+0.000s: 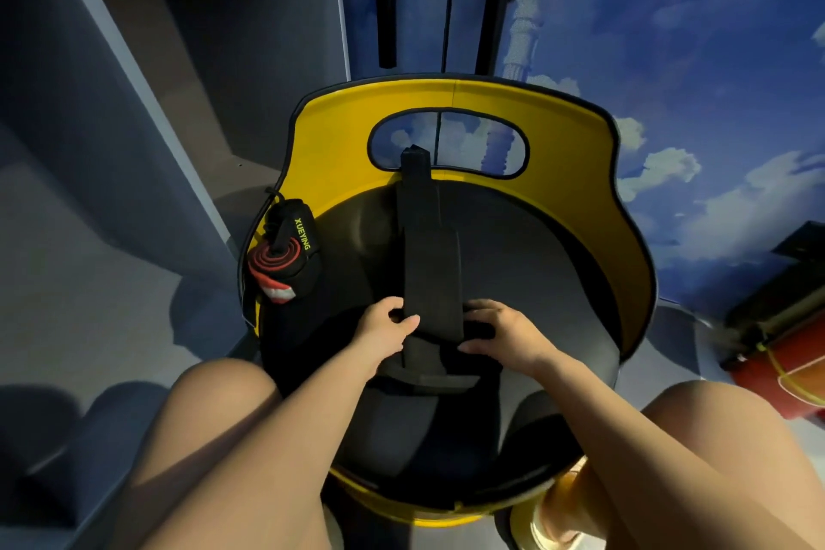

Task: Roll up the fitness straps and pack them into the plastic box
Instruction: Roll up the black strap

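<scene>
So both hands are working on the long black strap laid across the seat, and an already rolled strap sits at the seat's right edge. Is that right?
Not quite. The head view shows the rolled strap at the seat's left edge, against the yellow rim, not the right. The rest holds: the left hand and right hand both work on the long black strap.

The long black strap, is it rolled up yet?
Mostly not. The black strap lies stretched flat across the chair seat; the left hand and right hand grip its near end.
</scene>
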Motion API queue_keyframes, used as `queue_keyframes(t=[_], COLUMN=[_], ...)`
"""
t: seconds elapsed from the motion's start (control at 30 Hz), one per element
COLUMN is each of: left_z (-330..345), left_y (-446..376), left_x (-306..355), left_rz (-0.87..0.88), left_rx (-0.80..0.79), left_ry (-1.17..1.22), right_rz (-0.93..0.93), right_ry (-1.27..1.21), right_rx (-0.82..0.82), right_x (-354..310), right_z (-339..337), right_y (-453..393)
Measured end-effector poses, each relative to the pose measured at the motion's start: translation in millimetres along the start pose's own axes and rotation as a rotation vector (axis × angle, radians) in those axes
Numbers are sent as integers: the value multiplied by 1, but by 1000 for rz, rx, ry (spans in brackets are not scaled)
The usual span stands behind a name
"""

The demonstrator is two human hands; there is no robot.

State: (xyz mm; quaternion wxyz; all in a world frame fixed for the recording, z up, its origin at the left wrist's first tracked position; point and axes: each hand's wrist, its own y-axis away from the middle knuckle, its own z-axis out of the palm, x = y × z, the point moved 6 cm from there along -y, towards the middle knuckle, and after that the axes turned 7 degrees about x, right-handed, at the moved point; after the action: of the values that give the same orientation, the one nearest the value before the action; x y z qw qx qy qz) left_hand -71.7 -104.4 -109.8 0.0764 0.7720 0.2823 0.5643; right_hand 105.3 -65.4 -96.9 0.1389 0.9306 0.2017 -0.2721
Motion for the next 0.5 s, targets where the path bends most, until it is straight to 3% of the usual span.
queue_keyframes(t=[0.13, 0.3, 0.5], left_z=[4, 9, 7], left_y=[18, 45, 64], left_x=[-12, -29, -44], left_rz=[23, 98, 150], left_rx=[-48, -70, -83], left_ry=[-61, -275, -372], right_rz=[-24, 161, 212], right_ry=[93, -236, -417], right_rx=[71, 212, 376], right_x=[-3, -17, -29], right_z=[7, -3, -10], right_y=[8, 23, 38])
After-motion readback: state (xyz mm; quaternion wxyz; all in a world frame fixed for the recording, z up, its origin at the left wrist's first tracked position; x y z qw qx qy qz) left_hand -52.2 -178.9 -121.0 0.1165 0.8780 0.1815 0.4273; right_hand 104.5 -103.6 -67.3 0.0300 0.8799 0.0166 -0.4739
